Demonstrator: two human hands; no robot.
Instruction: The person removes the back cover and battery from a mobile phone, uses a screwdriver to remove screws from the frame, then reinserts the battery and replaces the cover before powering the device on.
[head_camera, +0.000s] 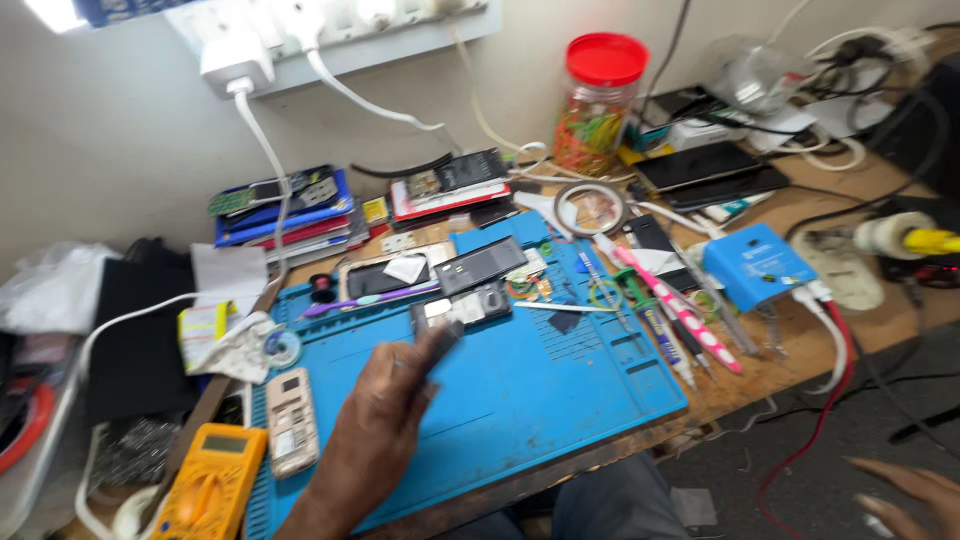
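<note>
My left hand (375, 415) reaches over the blue work mat (540, 390), its fingers closed around a small dark flat part (440, 340) near the mat's middle. Just beyond it lie a small opened phone body (470, 305) and a dark phone battery or panel (480, 265). My right hand (915, 495) hangs low at the bottom right corner, off the bench, fingers spread and holding nothing. A purple-handled tool (365, 298) lies at the mat's back left.
A yellow multimeter (210, 485) and a beige keypad phone (290, 420) lie at the mat's left. Pink toothbrush (675, 305), screwdrivers and a blue box (755, 265) sit right. A red-lidded jar (598, 100), tape roll (590, 205), stacked phones, cables and a wall power strip (330, 30) crowd the back.
</note>
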